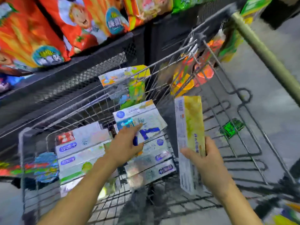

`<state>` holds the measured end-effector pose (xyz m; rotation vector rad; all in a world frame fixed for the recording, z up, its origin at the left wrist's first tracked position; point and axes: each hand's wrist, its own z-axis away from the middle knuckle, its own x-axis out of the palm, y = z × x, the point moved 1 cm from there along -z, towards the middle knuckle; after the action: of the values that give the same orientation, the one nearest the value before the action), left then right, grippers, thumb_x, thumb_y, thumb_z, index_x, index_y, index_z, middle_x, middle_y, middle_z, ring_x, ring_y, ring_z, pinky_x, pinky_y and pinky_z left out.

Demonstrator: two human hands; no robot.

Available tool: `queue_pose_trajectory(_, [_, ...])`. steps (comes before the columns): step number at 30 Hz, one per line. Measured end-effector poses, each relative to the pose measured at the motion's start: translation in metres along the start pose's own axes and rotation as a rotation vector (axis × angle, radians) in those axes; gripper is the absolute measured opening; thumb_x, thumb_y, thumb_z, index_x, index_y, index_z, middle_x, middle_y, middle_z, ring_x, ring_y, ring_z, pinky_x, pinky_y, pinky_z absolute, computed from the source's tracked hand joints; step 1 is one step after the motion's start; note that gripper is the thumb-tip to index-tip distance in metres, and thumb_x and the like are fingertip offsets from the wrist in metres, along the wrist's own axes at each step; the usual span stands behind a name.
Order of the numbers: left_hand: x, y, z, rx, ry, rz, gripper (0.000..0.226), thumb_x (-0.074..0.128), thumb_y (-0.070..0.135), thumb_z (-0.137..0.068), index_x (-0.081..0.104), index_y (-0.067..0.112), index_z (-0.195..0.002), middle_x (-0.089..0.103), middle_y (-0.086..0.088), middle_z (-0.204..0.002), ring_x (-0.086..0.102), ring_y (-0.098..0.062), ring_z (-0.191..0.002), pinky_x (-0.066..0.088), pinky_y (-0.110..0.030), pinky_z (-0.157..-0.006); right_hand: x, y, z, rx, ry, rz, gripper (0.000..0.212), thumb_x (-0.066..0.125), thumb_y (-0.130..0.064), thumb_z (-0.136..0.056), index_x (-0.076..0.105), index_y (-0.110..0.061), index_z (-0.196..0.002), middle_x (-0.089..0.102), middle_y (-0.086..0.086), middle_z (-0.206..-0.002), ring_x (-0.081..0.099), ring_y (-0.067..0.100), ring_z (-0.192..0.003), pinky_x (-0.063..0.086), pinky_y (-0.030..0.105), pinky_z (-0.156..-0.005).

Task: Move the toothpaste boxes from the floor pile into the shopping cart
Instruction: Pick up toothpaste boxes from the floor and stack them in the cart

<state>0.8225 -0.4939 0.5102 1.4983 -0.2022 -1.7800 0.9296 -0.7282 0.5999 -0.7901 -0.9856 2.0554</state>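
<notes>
Right hand (209,161) grips a yellow box (190,135) (upright); left hand (125,143) holds a blue-white box (146,125) over the cart (243,143)

Dark mesh-fronted shelf (90,65) carrying red snack bags (32,34); grey floor (267,101) right of the shelf.

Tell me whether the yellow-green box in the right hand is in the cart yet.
Not yet set down. The right hand grips the yellow-green box on end above the shopping cart, apart from the boxes lying there.

Red snack bags (48,30) line the dark shelf (90,62).
</notes>
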Motion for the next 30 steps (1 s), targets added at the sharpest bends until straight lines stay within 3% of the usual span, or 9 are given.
queue_pose_trajectory(4, [0.057, -0.038, -0.054, 0.093, -0.062, -0.168, 0.069, 0.074, 0.033, -0.082, 0.051, 0.007, -0.142, 0.06, -0.018, -0.122, 0.057, -0.041, -0.109, 0.049, -0.043, -0.09, 0.005, 0.026, -0.042, 0.061, -0.008, 0.008, 0.046, 0.079, -0.04, -0.067, 0.059, -0.024, -0.106, 0.073, 0.0, -0.09, 0.069, 0.013, -0.078, 0.053, 0.036, -0.074])
queue_pose_trajectory(7, [0.085, -0.056, -0.084, 0.171, -0.032, -0.28, 0.077, 0.087, 0.026, -0.071, 0.055, -0.002, -0.135, 0.062, -0.023, -0.109, 0.061, -0.045, -0.094, 0.054, -0.045, -0.08, 0.012, 0.037, -0.062, 0.099, -0.04, 0.045, 0.058, 0.077, -0.047, -0.057, 0.058, -0.029, -0.109, 0.074, -0.008, -0.088, 0.07, 0.008, -0.077, 0.052, 0.033, -0.071])
queue_pose_trajectory(9, [0.098, -0.068, -0.098, 0.211, 0.028, -0.351, 0.079, 0.089, 0.027, -0.068, 0.058, -0.005, -0.132, 0.062, -0.023, -0.101, 0.061, -0.043, -0.085, 0.054, -0.042, -0.076, 0.016, 0.04, -0.069, 0.108, -0.05, 0.035, 0.056, 0.076, -0.043, -0.055, 0.058, -0.028, -0.106, 0.074, -0.01, -0.086, 0.069, 0.004, -0.071, 0.05, 0.022, -0.064])
queue_pose_trajectory(11, [0.109, -0.08, -0.107, 0.237, 0.076, -0.385, 0.078, 0.086, 0.032, -0.074, 0.055, -0.005, -0.135, 0.06, -0.023, -0.101, 0.058, -0.042, -0.084, 0.052, -0.043, -0.073, 0.02, 0.038, -0.072, 0.138, -0.064, 0.031, 0.055, 0.075, -0.041, -0.053, 0.058, -0.027, -0.103, 0.074, -0.012, -0.083, 0.069, 0.003, -0.069, 0.049, 0.013, -0.056])
queue_pose_trajectory(15, [0.114, -0.093, -0.11, 0.255, 0.104, -0.461, 0.077, 0.072, 0.04, -0.086, 0.046, -0.005, -0.144, 0.057, -0.026, -0.109, 0.054, -0.041, -0.091, 0.05, -0.047, -0.073, 0.027, 0.035, -0.069, 0.186, -0.111, 0.088, 0.055, 0.076, -0.043, -0.051, 0.06, -0.027, -0.101, 0.074, -0.011, -0.08, 0.067, 0.002, -0.064, 0.047, 0.011, -0.054])
queue_pose_trajectory(20, [0.115, -0.101, -0.096, 0.285, 0.176, -0.615, 0.072, 0.076, 0.038, -0.082, 0.054, 0.002, -0.14, 0.057, -0.02, -0.102, 0.05, -0.036, -0.091, 0.045, -0.044, -0.074, 0.027, 0.029, -0.064, 0.215, -0.15, 0.103, 0.059, 0.075, -0.049, -0.051, 0.061, -0.034, -0.107, 0.076, -0.011, -0.091, 0.07, 0.003, -0.077, 0.048, 0.025, -0.069])
queue_pose_trajectory(23, [0.118, -0.11, -0.092, 0.279, 0.203, -0.66, 0.069, 0.071, 0.042, -0.086, 0.052, 0.008, -0.143, 0.056, -0.015, -0.105, 0.041, -0.032, -0.093, 0.036, -0.043, -0.077, 0.029, 0.027, -0.063, 0.223, -0.132, 0.087, 0.059, 0.073, -0.045, -0.051, 0.062, -0.034, -0.107, 0.076, -0.012, -0.09, 0.071, 0.003, -0.078, 0.049, 0.03, -0.074])
queue_pose_trajectory(28, [0.113, -0.122, -0.089, 0.263, 0.216, -0.635, 0.067, 0.056, 0.056, -0.093, 0.049, 0.014, -0.146, 0.056, -0.016, -0.129, 0.045, -0.035, -0.112, 0.039, -0.049, -0.093, 0.032, 0.034, -0.06, 0.186, -0.157, 0.151, 0.039, 0.081, -0.024, -0.072, 0.061, -0.03, -0.105, 0.074, -0.011, -0.085, 0.069, 0.002, -0.073, 0.047, 0.009, -0.056])
queue_pose_trajectory(30, [0.108, -0.124, -0.086, 0.221, 0.184, -0.604, 0.071, 0.046, 0.064, -0.095, 0.047, 0.016, -0.147, 0.051, -0.015, -0.14, 0.045, -0.036, -0.122, 0.037, -0.05, -0.1, 0.035, 0.037, -0.059, 0.128, -0.184, 0.231, 0.033, 0.081, -0.022, -0.074, 0.064, -0.033, -0.1, 0.074, -0.006, -0.086, 0.068, 0.005, -0.075, 0.048, 0.013, -0.061])
